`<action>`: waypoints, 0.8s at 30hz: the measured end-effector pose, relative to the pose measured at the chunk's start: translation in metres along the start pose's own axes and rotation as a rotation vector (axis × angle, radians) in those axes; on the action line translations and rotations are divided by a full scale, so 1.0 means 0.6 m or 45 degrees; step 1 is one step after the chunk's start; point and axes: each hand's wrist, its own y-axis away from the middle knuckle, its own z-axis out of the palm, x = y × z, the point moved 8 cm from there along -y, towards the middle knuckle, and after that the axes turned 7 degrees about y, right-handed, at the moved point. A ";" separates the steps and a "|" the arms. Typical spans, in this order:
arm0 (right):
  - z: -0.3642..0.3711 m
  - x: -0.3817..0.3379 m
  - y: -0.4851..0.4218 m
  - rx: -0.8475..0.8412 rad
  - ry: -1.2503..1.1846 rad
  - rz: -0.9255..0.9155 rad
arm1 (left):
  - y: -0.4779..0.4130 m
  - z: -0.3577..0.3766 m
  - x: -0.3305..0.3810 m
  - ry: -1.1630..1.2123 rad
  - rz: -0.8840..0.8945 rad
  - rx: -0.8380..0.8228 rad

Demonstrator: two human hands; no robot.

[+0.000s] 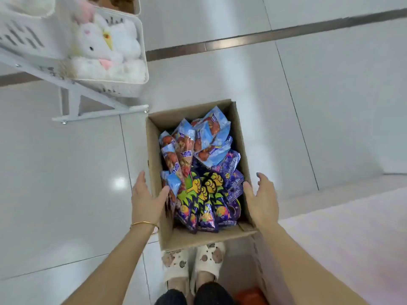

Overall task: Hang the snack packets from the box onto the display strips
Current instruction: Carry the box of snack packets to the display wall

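We find the box [198,238] standing on the floor [66,172] at the centre of the frame. In it lie 2 heaps of snack packets: the upper heap [207,137] fills the half toward the top of the frame, and the lower heap [204,203] fills the half toward the bottom, just beside it. The left hand [146,201] is at the box's left wall, thumb over the rim and inside. The right hand [262,199] is at the right wall, thumb inside too. Below the box, at bottom centre, stand 2 slippers [193,263]. At lower right, under the right forearm, stands another carton [262,267]. At upper left, a rack [72,95] carries a basket [136,40] with plush toys [99,45] in it.
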 end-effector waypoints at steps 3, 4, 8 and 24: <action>0.066 0.046 -0.082 -0.037 -0.016 0.043 | -0.065 0.062 -0.055 0.068 -0.021 0.019; 0.085 0.054 -0.103 -0.089 -0.028 0.074 | -0.080 0.075 -0.071 0.096 -0.054 0.028; 0.121 0.060 -0.134 -0.065 0.137 -0.002 | -0.102 0.082 -0.107 0.035 -0.027 0.159; -0.132 -0.058 -0.071 0.040 0.253 -0.116 | -0.064 -0.030 0.138 -0.093 0.104 0.022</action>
